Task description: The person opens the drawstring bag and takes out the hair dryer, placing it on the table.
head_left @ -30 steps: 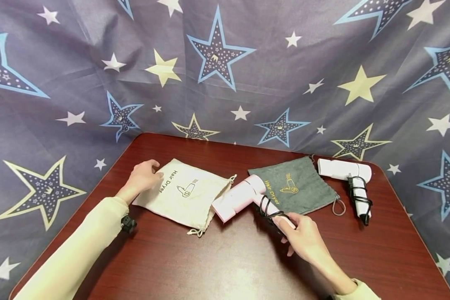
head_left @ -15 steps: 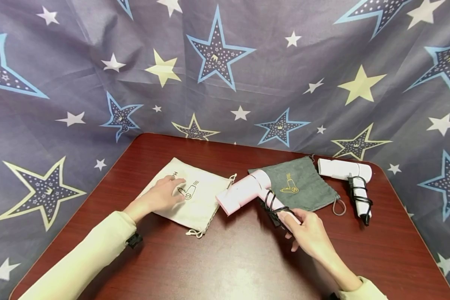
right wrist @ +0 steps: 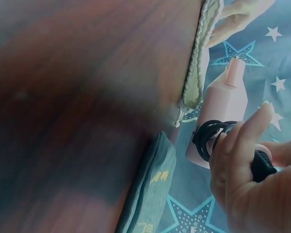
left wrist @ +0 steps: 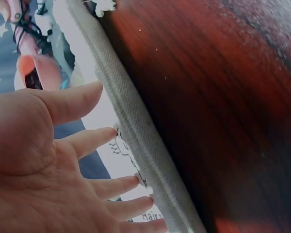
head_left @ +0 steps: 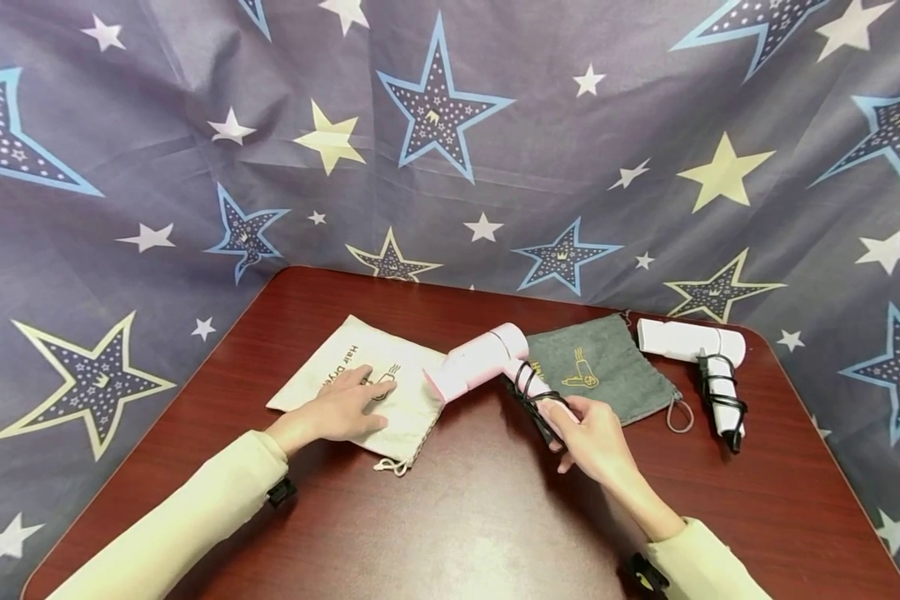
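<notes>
My right hand grips the handle of a pink hair dryer, whose black cord is wound round the handle. The dryer is held above the table, its nozzle over the open end of a cream drawstring bag. In the right wrist view, fingers curl round the handle and cord of the hair dryer. My left hand lies over the middle of the cream bag, hiding part of its print. The left wrist view shows the left hand with fingers spread and fingertips at the bag's printed face.
A grey drawstring bag with yellow print lies flat, partly behind the pink dryer. To its right is a white hair dryer with a cord-wrapped handle. A star-patterned curtain stands behind the reddish-brown table.
My left hand has moved from the cream bag's left edge rightward to its middle. My right hand has swung the pink hair dryer slightly right, then back left and farther from me.
</notes>
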Motion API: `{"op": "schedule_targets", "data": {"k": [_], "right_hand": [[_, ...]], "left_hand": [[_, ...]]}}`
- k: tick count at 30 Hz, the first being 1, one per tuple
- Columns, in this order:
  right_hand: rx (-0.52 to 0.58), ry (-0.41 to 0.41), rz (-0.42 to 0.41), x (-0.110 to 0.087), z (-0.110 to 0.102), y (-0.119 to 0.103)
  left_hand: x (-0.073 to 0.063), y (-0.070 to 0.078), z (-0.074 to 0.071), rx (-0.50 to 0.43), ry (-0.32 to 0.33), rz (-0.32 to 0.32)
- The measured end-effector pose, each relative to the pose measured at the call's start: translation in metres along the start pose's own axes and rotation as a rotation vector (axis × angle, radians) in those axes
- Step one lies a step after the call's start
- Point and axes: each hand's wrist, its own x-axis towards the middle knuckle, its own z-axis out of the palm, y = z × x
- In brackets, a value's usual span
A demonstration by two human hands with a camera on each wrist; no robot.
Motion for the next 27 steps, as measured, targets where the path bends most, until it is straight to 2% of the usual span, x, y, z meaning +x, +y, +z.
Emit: {"op": "schedule_targets", "data": {"k": [7, 17, 27], "right_hand": [[0.057, 0.015, 0.009, 0.017, 0.018, -0.004], [0.183, 0.045, 0.009, 0.047, 0.045, -0.015], [0.144, 0.092, 0.034, 0.082, 0.079, -0.033]], "left_hand": [[0.003, -0.001, 0.006, -0.002, -0.011, -0.034], [0.006, -0.002, 0.005, 0.006, -0.028, -0.047], [0.014, -0.014, -0.006, 0.017, -0.035, -0.003]]}}
